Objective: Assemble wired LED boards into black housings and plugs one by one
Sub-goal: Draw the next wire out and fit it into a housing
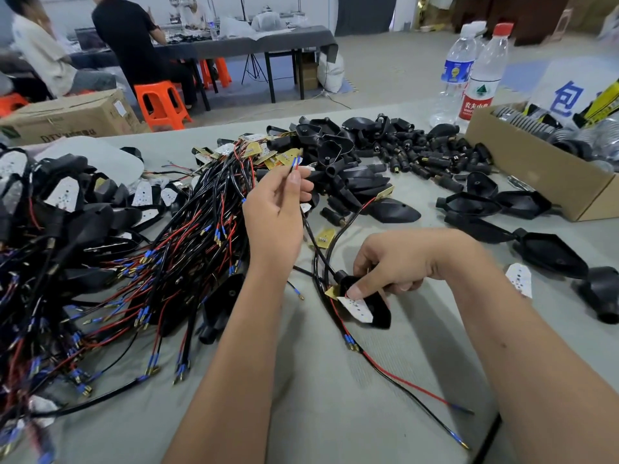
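My left hand (pixel 281 209) pinches the blue wire ends (pixel 296 163) up. My right hand (pixel 388 262) grips the black housing (pixel 375 306) with its LED board (pixel 356 308) near the surface's front edge. I should pull gently, keeping the board flat inside.

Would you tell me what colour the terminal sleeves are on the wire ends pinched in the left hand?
Blue, on the wire ends above the left hand; head view.

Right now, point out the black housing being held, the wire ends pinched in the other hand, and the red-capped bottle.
black housing (pixel 380 313): head view, bare lower wall.
wire ends (pixel 296 163): head view, blue-sleeved tips above the fingers.
red-capped bottle (pixel 479 92): head view, its label.
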The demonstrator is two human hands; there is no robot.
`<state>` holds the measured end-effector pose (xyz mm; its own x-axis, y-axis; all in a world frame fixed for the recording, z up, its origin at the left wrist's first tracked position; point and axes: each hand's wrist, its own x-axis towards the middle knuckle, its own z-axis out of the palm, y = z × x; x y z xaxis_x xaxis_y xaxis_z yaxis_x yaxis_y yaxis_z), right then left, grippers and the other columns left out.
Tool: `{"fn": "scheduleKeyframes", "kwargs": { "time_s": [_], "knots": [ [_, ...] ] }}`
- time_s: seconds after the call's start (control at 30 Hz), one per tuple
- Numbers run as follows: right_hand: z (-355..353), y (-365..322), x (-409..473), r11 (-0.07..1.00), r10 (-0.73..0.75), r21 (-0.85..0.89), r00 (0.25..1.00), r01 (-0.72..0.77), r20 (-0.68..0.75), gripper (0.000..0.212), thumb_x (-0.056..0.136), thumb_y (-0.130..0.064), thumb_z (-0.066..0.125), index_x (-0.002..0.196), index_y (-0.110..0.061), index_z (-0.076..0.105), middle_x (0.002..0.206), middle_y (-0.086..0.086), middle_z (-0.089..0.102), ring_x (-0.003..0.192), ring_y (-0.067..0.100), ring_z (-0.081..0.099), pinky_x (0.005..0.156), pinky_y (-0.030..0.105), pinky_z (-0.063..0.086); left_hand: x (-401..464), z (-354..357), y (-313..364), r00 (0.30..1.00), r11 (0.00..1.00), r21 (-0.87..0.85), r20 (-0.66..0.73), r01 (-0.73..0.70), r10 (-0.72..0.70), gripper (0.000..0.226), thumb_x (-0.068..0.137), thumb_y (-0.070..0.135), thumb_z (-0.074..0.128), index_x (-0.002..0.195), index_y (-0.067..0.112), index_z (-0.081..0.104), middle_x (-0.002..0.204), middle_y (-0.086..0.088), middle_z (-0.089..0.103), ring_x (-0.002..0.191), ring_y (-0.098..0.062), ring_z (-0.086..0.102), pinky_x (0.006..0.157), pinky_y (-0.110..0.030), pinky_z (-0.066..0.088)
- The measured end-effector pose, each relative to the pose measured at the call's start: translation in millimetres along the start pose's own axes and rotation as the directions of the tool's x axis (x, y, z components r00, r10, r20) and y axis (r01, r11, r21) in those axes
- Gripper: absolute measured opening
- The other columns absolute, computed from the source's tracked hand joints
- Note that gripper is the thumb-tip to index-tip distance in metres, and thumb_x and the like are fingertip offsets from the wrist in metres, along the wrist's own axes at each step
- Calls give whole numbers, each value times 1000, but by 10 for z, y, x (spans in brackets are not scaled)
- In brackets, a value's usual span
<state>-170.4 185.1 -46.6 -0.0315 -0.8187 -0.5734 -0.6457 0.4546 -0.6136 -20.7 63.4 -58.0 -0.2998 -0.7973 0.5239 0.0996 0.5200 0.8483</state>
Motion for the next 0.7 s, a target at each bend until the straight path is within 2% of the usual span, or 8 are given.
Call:
{"fn": "scheduleKeyframes", "kwargs": {
  "time_s": [0.1, 0.17, 0.23, 0.3, 0.4, 0.5, 0.63, 0.7],
  "knots": [
    [-24, -55, -13, 996, 11, -85, 1000, -10, 9, 43, 84, -53, 78, 83, -10, 74, 60, 2, 67, 43, 11, 39, 41, 19, 28, 24, -11, -7, 997, 999, 39, 78, 10, -13, 24, 106, 20, 53, 107, 16, 77, 80, 9, 67, 72, -10, 65, 73, -22, 52],
    [-104, -20, -9, 993, -32, -122, 977, 6, -209, 46, 83, -58, 76, 80, -13, 73, 61, -2, 68, 48, 11, 47, 43, 23, 36, 11, -19, -34, 990, 997, 70, 131, 37, -46, 24, 105, 19, 55, 107, 16, 78, 75, 10, 64, 69, -16, 59, 69, -28, 48],
    [-179, 61, 67, 994, -95, -1, 835, 113, -542, 26, 92, -40, 72, 84, -16, 71, 69, -2, 70, 61, 13, 55, 54, 27, 45, -3, -24, -50, 982, 995, 74, 169, 73, -85, 22, 105, 16, 56, 105, 12, 77, 72, 9, 65, 69, -17, 56, 70, -35, 47],
    [-176, 95, 163, 898, -49, 279, 707, 341, -706, 11, 99, -10, 62, 95, -18, 69, 84, 3, 63, 71, 16, 53, 66, 32, 47, -9, -29, -46, 974, 993, 47, 195, 106, -113, 15, 103, 15, 57, 101, 12, 72, 69, 5, 69, 65, -12, 54, 70, -35, 47],
    [-62, 83, 328, 572, -37, 551, 691, 607, -722, 33, 97, 13, 51, 110, -12, 68, 91, 8, 51, 77, 17, 56, 80, 33, 51, -12, -42, -64, 955, 989, 102, 266, 109, -133, 12, 100, 14, 63, 89, 14, 67, 70, 1, 73, 59, -7, 53, 64, -32, 45],
    [15, 76, 408, 286, 7, 624, 649, 728, -761, 29, 94, 12, 60, 117, -2, 69, 97, 15, 61, 83, 22, 71, 87, 32, 58, -24, -37, -134, 929, 974, 185, 320, 130, -185, 14, 94, 10, 69, 82, 16, 71, 71, 3, 74, 65, -10, 59, 67, -38, 51],
    [79, 53, 474, 276, 113, 575, 568, 770, -815, 21, 88, 0, 74, 105, -14, 77, 97, 11, 75, 83, 19, 69, 73, 27, 56, -28, -30, -175, 922, 966, 227, 334, 124, -197, 13, 89, 8, 73, 78, 16, 74, 71, 2, 73, 65, -7, 58, 66, -21, 49],
    [95, 41, 486, 264, 138, 570, 554, 778, -821, 17, 89, -4, 76, 99, -17, 77, 92, 6, 77, 76, 14, 67, 66, 24, 52, -29, -33, -188, 921, 962, 244, 332, 125, -204, 12, 88, 8, 74, 78, 15, 74, 74, -6, 73, 65, -9, 57, 65, -27, 51]
  ]
}}
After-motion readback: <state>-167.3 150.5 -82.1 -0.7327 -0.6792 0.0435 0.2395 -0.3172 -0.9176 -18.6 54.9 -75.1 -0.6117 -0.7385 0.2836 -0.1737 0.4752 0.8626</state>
